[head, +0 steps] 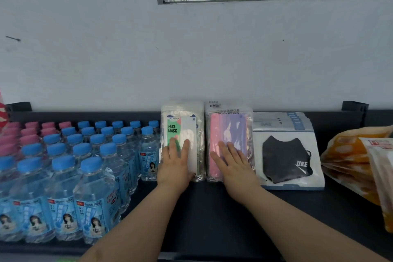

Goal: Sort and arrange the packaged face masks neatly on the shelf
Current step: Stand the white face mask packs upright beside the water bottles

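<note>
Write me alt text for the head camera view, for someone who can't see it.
A person's left hand lies flat on a white pack labelled FACE MASK and the right hand on a pink and purple mask pack, side by side on a dark shelf. A black mask pack lies to the right, blue-capped water bottles to the left.

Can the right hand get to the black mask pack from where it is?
Probably yes: the right hand lies flat on the pink-purple pack, and the black mask pack sits just beside it with nothing between.

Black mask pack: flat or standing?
Flat. The black mask pack lies face up on the shelf, atop a stack, untouched by either hand.
</note>
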